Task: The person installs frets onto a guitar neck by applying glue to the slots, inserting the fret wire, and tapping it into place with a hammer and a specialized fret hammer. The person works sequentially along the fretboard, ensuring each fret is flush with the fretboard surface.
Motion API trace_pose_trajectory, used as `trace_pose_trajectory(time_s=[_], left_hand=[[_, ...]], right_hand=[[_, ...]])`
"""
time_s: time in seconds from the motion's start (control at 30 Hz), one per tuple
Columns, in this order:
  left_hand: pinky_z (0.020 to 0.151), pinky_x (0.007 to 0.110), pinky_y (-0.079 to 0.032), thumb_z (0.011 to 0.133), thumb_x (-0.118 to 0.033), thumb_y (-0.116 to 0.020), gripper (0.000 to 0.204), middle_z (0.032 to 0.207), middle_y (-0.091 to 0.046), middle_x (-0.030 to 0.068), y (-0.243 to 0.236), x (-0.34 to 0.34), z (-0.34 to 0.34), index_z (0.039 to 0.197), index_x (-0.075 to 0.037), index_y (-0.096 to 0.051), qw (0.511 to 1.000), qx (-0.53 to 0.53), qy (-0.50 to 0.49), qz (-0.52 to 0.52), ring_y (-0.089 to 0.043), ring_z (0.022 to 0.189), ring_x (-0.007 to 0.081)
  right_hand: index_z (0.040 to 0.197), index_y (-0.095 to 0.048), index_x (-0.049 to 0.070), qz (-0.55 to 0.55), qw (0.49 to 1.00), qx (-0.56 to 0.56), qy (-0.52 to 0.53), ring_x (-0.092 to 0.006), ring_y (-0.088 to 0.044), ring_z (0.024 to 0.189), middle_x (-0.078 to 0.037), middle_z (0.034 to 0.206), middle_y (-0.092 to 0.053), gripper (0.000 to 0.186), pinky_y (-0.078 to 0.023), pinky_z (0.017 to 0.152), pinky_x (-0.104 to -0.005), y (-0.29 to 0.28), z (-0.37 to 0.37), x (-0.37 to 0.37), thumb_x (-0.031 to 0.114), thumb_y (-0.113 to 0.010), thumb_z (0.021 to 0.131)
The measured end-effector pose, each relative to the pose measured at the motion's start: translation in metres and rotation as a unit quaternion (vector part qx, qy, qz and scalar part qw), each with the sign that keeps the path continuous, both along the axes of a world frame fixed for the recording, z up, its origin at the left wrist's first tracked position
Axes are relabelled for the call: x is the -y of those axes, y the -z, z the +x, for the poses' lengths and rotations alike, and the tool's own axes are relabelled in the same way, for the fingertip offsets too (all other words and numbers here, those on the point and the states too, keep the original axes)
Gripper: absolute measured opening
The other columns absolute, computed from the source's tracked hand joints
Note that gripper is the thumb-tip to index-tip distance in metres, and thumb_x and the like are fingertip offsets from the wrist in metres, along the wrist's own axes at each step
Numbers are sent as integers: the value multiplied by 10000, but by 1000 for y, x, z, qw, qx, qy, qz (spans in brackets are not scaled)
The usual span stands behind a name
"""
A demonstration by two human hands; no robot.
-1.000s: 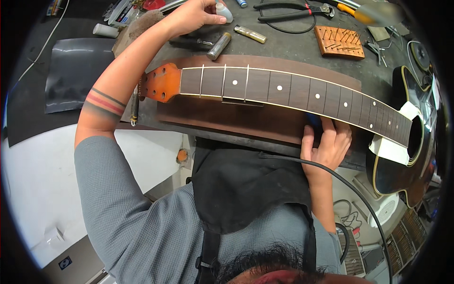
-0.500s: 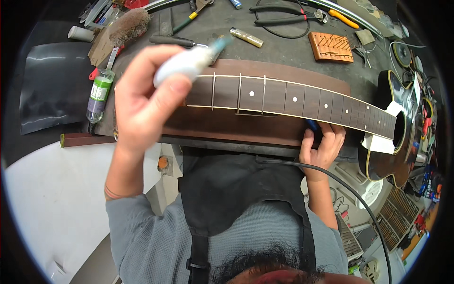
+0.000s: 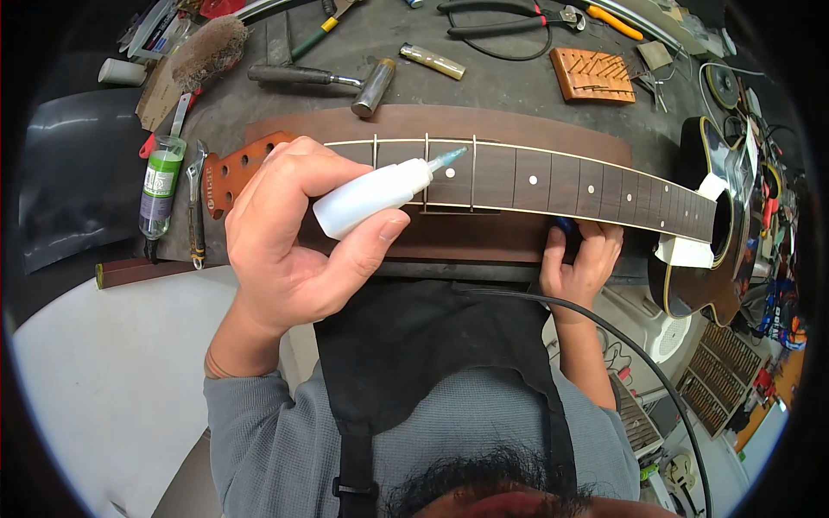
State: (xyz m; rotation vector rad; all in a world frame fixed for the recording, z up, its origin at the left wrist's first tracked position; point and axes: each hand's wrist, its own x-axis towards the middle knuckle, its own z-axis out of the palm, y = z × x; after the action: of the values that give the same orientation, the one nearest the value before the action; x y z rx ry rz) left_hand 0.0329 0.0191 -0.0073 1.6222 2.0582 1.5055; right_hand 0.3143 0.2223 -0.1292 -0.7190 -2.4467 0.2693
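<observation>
A guitar lies across the bench, its dark fretboard (image 3: 566, 185) running from the headstock (image 3: 226, 170) to the black body (image 3: 686, 292). Three metal fret wires (image 3: 473, 186) cross the fretboard and jut past its edges; the other positions show thin dark lines. My left hand (image 3: 285, 237) grips a white squeeze bottle (image 3: 370, 202), thumb below and fingers above. The bottle's bluish tip (image 3: 449, 157) points at the upper end of the rightmost wire. Beneath the neck's near edge, my right hand (image 3: 580, 263) curls its fingers round a small blue thing (image 3: 565, 224), mostly hidden.
A hammer (image 3: 376, 88), a small amber tube (image 3: 433, 61) and an orange block holding thin rods (image 3: 592, 75) lie beyond the neck. Pliers (image 3: 505, 22) are farther back. By the headstock are an adjustable wrench (image 3: 197, 207) and a green-labelled bottle (image 3: 161, 186). A black cable (image 3: 635, 337) curves at right.
My left hand has brought the white bottle down and right, its tip now at the rightmost fret wire. The headstock and hammer have come into fuller view. My right hand stays under the neck.
</observation>
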Motion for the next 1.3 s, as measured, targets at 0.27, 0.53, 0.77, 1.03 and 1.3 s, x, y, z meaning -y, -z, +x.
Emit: trace_pose_trajectory(time_s=[0.27,0.53,0.77,1.03,1.3], left_hand=[[706,289,-421,881,-12,-808,263,908,-660,99,1,-4,3,1079,53,-648,1000,-12,3,-12,-542,800,155],[678,278,-418,862,8,-817,239,899,-680,89,0,-8,3,1038,41,-660,1000,-12,-6,-23,-546,774,139],[640,261,-410,860,-6,-829,212,842,-676,66,-4,-16,2,1000,31,-674,999,-18,-16,-28,-537,720,114],[639,259,-408,870,-6,-824,193,834,-675,60,-8,-15,5,987,29,-674,998,-12,-31,-52,-532,719,108],[637,259,-391,876,0,-821,184,831,-650,50,-14,-18,10,987,33,-677,997,4,-36,-69,-520,728,111]], right_hand=[[1251,-685,18,-24,988,151,-28,-471,-631,1129,-240,1221,-678,359,-480,986,-564,-43,-42,3,195,-766,951],[1193,-674,7,-298,916,249,-100,-379,-704,876,-175,959,-712,282,-553,834,-457,-115,-19,-13,190,-732,987],[1262,-667,-47,-433,888,-37,-151,-171,-675,1011,-94,1119,-721,299,-512,922,-293,-159,-29,-17,182,-659,1070],[1189,-707,-46,-313,935,-73,-147,-125,-616,854,-67,970,-691,216,-488,798,-250,-143,-74,-26,68,-723,1006],[1246,-677,-68,-317,935,-27,-156,-119,-656,993,-70,1077,-735,258,-489,911,-245,-139,-77,-32,66,-708,1028]])
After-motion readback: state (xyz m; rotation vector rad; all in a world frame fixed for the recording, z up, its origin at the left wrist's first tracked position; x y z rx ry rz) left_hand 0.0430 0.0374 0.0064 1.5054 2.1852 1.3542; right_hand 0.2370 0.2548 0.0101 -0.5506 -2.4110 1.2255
